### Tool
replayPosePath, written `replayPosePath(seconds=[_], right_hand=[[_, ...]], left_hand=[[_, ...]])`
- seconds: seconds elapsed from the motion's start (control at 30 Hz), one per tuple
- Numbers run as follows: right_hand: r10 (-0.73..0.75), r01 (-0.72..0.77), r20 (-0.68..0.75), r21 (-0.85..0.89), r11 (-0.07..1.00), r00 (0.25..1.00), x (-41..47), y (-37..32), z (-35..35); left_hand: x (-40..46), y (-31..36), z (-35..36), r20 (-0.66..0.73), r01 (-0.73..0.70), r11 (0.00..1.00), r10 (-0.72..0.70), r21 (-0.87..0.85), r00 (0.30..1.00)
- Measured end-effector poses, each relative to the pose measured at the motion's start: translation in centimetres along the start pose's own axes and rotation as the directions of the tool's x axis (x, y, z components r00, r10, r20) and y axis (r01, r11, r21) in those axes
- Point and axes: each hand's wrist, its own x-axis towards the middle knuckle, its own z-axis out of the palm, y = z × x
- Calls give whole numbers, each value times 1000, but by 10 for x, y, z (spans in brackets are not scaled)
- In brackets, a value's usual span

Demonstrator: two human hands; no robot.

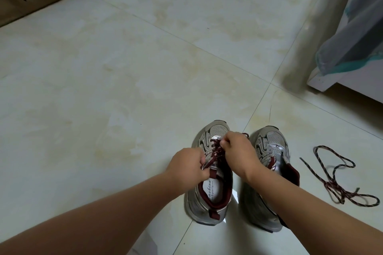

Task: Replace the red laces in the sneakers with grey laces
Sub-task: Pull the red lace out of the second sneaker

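- You are over a pale tiled floor point(145, 58), with a bed corner point(323, 83) far beyond your right hand.
- Two silver sneakers sit side by side; your hands work on the left sneaker point(209, 172).
- Your left hand point(187, 166) pinches the red lace point(216, 151) near the tongue; your right hand point(238, 149) pinches it just ahead, toward the toe.
- The right sneaker point(271, 151), under your right wrist, looks already unlaced; a loose dark speckled lace point(339, 182) lies on the floor outside that hand.
- Step in hand, as I judge it: unthreading the red lace.
- Next, draw it free eyelet by eyelet, steadying the sneaker.
- No grey lace is clearly visible.
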Motion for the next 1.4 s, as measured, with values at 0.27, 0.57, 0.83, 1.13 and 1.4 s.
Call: replayPosePath(seconds=[0.27, 0.57, 0.83, 1.13, 1.4], right_hand=[[-101, 106, 86, -56, 993, 991, 6, -7, 10], [-122, 145, 147, -162, 976, 982, 4, 0, 5], [102, -42, -133, 388, 921, 986, 13, -9, -4], [-132, 146, 111, -130, 981, 985, -1, -3, 5], [138, -13, -203, 519, 855, 969, 10, -16, -10]], left_hand=[[2, -4, 6, -9, 1, 1000, -1, -13, 1000], [2, -4, 6, -3, 18, 1000, -18, -18, 1000], [1, -5, 6, -10, 23, 998, -23, -60, 1000], [1, -3, 4, 1, -9, 1000, 9, -24, 1000], [1, -6, 4, -13, 12, 997, -13, -73, 1000]])
